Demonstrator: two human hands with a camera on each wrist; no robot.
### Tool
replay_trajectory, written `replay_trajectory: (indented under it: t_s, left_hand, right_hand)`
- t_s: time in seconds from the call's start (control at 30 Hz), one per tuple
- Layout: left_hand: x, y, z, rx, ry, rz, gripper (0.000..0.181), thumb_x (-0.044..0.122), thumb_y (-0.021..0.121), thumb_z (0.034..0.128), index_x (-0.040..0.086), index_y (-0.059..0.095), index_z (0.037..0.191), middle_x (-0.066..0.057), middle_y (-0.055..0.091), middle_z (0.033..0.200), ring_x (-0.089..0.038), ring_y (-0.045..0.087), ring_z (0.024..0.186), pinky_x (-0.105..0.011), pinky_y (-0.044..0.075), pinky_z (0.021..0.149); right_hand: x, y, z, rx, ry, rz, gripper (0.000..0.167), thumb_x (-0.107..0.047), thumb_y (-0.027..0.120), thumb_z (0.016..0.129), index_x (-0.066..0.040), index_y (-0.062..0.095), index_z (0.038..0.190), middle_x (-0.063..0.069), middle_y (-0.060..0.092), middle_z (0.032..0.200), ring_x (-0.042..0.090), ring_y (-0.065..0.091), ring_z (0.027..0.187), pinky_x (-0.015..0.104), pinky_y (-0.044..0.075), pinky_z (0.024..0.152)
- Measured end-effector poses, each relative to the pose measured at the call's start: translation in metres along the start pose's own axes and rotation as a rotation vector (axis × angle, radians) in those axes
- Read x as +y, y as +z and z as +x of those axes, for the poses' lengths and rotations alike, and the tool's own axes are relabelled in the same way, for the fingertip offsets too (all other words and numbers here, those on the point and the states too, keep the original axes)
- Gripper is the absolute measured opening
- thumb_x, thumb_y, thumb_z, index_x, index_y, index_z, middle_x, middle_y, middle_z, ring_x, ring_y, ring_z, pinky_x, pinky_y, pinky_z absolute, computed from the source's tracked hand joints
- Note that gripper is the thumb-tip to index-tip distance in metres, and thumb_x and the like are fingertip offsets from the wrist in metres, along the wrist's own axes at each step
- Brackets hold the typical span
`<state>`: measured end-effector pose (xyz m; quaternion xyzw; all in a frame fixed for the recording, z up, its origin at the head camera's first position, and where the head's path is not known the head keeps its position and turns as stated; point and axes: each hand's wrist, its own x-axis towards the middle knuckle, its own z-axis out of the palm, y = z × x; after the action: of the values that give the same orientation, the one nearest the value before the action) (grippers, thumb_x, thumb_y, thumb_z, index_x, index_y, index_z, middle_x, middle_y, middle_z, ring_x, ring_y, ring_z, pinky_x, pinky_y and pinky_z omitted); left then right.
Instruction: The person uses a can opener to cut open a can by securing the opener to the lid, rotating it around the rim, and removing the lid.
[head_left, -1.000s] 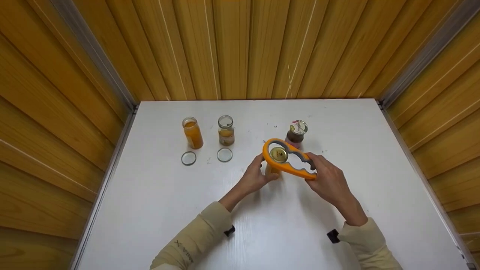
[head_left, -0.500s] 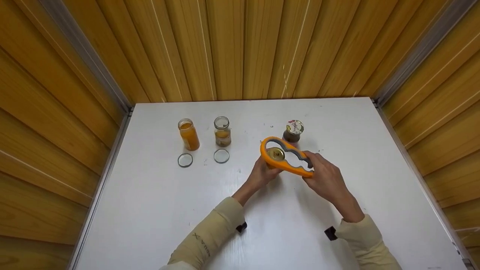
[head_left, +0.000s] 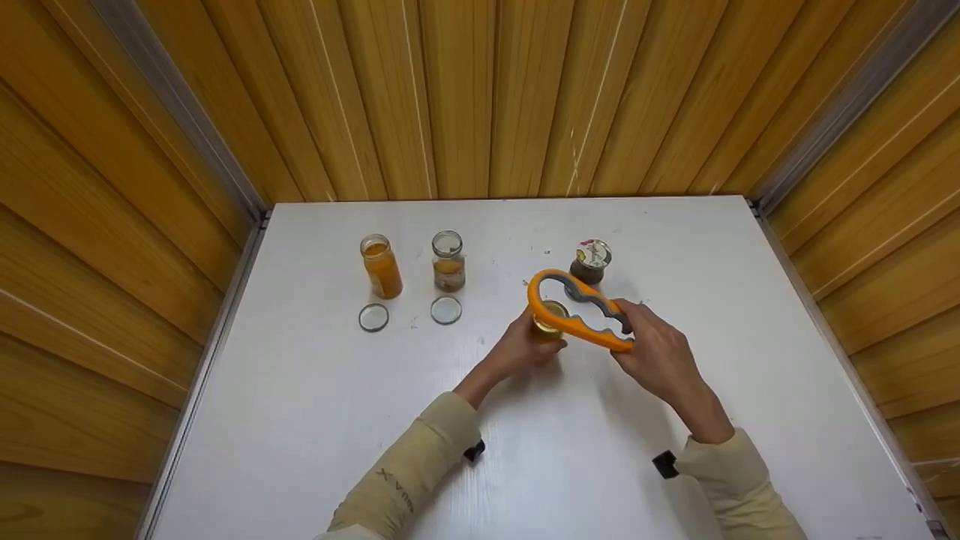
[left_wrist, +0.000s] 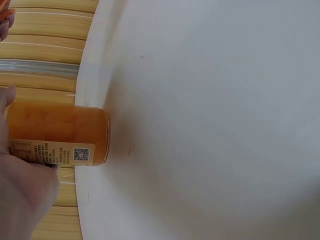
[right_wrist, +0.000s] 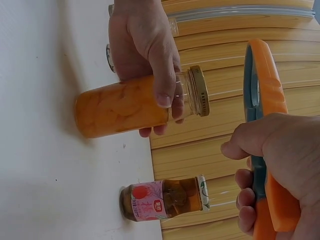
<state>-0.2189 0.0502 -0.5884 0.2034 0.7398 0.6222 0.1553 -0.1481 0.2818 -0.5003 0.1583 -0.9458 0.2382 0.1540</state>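
Now, above the white table (head_left: 315, 420), the right hand (head_left: 664, 360) grips the orange opener (head_left: 585, 331); its loop has just slipped from framing the top of the capped jar (right_wrist: 120, 107), so it looks unseated. The left hand (head_left: 521, 349) clasps that jar at the opener's eight o'clock. From it, a pink-labelled jar (right_wrist: 152, 201) stands at one, open jars (head_left: 384, 276) at ten, loose lids (head_left: 446, 310) at nine. The opener's arm partly hides the gold lid (right_wrist: 201, 91).
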Motion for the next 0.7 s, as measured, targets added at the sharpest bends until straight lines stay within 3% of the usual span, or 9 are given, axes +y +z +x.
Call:
replay_trajectory:
  t_s: [0.17,0.37,0.7]
  left_hand:
    - [0.002,-0.005,-0.007,-0.012,-0.068,0.034,0.076,0.022,0.081,0.0907,0.026,0.038,0.153,0.011,0.055,0.14,-0.009,0.049,0.13,-0.041,0.036,0.117]
    - [0.002,-0.014,-0.019,-0.044,-0.121,0.018,0.073,0.023,0.083,0.0886,0.024,0.042,0.149,0.007,0.054,0.141,-0.013,0.049,0.131,-0.042,0.038,0.115]
    - [0.002,-0.035,-0.06,-0.136,-0.078,0.057,0.064,0.017,0.083,0.0845,0.017,0.049,0.139,0.004,0.061,0.126,-0.014,0.054,0.116,-0.039,0.043,0.107]
  right_hand:
    - [-0.001,0.001,0.001,0.0,-0.006,-0.001,0.061,0.004,0.082,0.075,-0.002,0.061,0.132,0.012,0.07,0.101,0.027,0.069,0.086,0.047,0.06,0.072]
    - [-0.004,0.003,0.001,-0.018,-0.002,0.007,0.063,0.004,0.084,0.075,-0.002,0.06,0.133,0.012,0.07,0.103,0.027,0.068,0.085,0.048,0.06,0.074]
    - [-0.016,0.007,-0.001,-0.054,-0.036,0.016,0.066,0.003,0.086,0.074,-0.003,0.06,0.134,0.011,0.07,0.104,0.026,0.068,0.085,0.047,0.061,0.075]
